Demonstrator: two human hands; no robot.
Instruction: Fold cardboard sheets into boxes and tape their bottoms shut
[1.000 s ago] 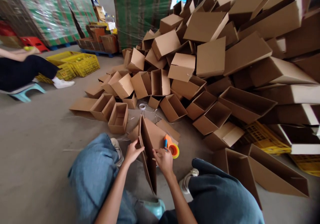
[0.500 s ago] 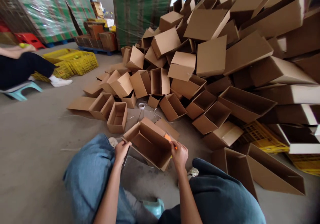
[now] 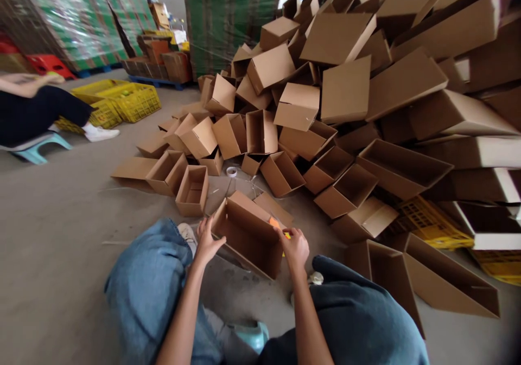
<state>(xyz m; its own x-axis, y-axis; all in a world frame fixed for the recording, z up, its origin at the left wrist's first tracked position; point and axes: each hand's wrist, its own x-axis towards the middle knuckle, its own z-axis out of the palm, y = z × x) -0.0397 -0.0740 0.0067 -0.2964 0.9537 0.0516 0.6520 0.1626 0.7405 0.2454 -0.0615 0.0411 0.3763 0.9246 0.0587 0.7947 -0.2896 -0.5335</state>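
Observation:
I hold an opened brown cardboard box (image 3: pixel 249 238) between my knees, its open side facing me. My left hand (image 3: pixel 207 242) presses against the box's left wall with fingers spread along the edge. My right hand (image 3: pixel 294 248) grips the box's right wall. An orange tape dispenser (image 3: pixel 275 224) shows just behind the box, mostly hidden by it and by my right hand.
A huge heap of folded cardboard boxes (image 3: pixel 345 94) fills the right and middle. Single open boxes (image 3: pixel 192 190) lie on the concrete floor ahead. A tape roll (image 3: pixel 232 171) lies beyond. Yellow crates (image 3: pixel 130 100) and a seated person (image 3: pixel 36 110) are at the left.
The flat folded box has been opened into a rectangular shape and turned with its open side toward me. My left hand shifted from its top edge to its left wall.

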